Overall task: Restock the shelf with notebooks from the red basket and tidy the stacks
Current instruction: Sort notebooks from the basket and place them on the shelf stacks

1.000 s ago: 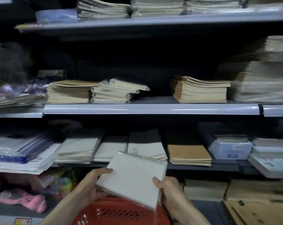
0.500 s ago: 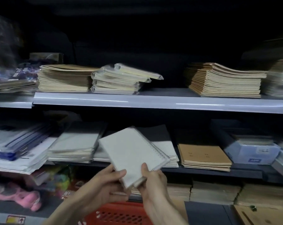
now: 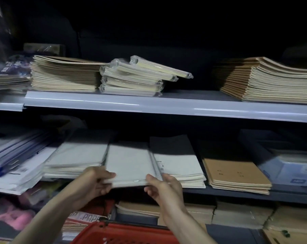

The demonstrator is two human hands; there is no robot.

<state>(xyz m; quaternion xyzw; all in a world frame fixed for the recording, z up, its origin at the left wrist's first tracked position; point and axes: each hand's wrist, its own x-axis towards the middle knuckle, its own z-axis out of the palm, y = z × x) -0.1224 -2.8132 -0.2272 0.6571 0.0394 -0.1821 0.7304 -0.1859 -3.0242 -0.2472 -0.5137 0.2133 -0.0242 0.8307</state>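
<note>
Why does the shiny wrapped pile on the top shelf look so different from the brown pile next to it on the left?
The wrapped pile is sealed in glossy clear plastic; the brown pile is bare, with kraft-brown covers. The wrapped pile is messy: its top packs lie tilted and slid to the right, while the brown pile sits fairly square. The wrapped pile has a few thick packs; the brown pile has many thin books. Both rest on the same shelf, side by side.

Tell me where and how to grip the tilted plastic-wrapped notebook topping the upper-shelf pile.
Grip the wrapped notebook at its right end, coming from the front right. That end overhangs the wrapped pile below, so fingers can probably close above and under it; the left end rests on the pile.
</note>
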